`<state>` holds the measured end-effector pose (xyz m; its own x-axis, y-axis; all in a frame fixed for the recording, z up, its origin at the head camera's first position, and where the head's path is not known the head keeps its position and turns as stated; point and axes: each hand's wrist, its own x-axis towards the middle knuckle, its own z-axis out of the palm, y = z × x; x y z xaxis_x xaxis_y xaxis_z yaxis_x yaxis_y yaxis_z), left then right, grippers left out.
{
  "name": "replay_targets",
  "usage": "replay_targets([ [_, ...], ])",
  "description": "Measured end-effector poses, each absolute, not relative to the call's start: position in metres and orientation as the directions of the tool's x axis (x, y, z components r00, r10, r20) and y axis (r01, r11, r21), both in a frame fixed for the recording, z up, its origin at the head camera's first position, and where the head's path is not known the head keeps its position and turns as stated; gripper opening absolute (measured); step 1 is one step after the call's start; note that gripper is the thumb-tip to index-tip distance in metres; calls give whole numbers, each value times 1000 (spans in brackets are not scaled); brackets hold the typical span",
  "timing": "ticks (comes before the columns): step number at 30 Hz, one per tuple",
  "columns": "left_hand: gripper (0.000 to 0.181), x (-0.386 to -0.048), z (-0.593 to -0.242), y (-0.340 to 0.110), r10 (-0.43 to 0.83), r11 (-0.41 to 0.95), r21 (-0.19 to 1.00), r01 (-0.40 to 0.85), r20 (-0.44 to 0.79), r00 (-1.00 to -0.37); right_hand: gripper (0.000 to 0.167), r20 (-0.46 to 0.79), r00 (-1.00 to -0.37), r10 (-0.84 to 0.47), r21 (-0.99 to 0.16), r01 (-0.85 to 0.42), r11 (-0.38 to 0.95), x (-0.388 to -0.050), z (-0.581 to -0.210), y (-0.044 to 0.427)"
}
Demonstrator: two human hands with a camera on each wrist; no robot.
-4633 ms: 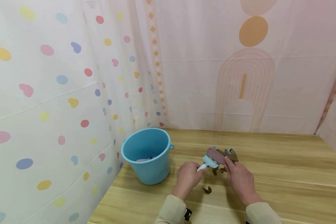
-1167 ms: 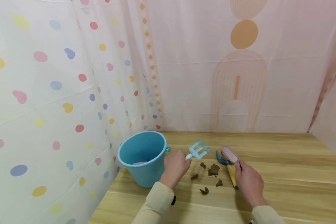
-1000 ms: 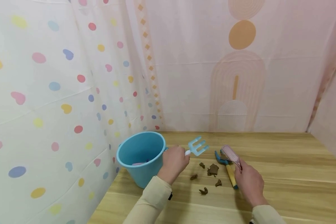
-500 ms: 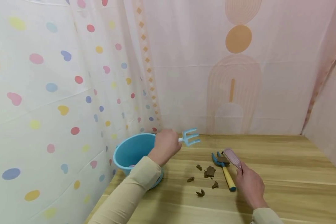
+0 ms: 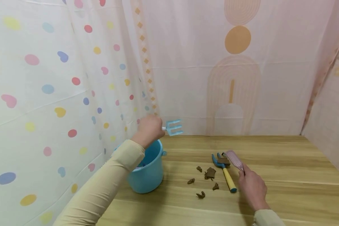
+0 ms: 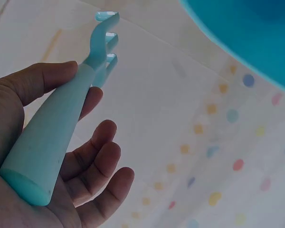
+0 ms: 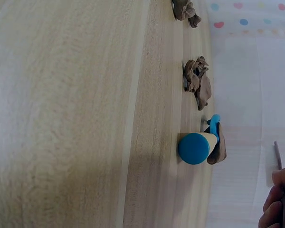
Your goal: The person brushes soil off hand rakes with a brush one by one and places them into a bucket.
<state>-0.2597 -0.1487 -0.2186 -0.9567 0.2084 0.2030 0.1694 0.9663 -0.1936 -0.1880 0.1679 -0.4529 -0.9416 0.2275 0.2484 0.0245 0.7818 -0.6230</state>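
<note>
My left hand [image 5: 149, 130] holds a light blue hand fork [image 5: 174, 127] by its handle, above the blue bucket [image 5: 147, 177]. In the left wrist view the fork's handle [image 6: 50, 137] lies across the palm, thumb along it, the lower fingers loosely curled. My right hand [image 5: 252, 186] grips a pink brush [image 5: 234, 159] with a long textured head. Below the brush head, a second hand fork [image 5: 228, 179] lies on the table, with blue tines and a yellow handle. A brown clod [image 5: 223, 161] sits on its tines. The right wrist view shows only some fingers [image 7: 273, 209].
Several brown clods [image 5: 210, 173] lie scattered on the wooden table [image 5: 285, 175] between bucket and yellow-handled fork. Something pinkish [image 5: 138, 168] is inside the bucket, mostly hidden. A dotted curtain [image 5: 45, 131] hangs at the left and a pale patterned curtain [image 5: 186, 94] behind.
Brush and light blue fork were together over the other fork and clods, then parted. My left hand has carried the light blue fork left and up over the bucket; the right hand stays near the yellow-handled fork.
</note>
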Motion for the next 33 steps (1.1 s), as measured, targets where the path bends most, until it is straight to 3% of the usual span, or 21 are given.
replay_targets([
  [7,26,-260,-204,-179,209,966,-189,175,179,-961,44,219,-944,247,-628,58,776,-188,-454,171],
  [16,18,-250,-184,-212,160,977,-168,132,166,-973,43,237,-941,241,-630,40,776,-192,-453,175],
  [33,16,-233,-163,-240,88,985,-151,83,28,-996,43,211,-944,255,-630,68,773,-193,-452,179],
])
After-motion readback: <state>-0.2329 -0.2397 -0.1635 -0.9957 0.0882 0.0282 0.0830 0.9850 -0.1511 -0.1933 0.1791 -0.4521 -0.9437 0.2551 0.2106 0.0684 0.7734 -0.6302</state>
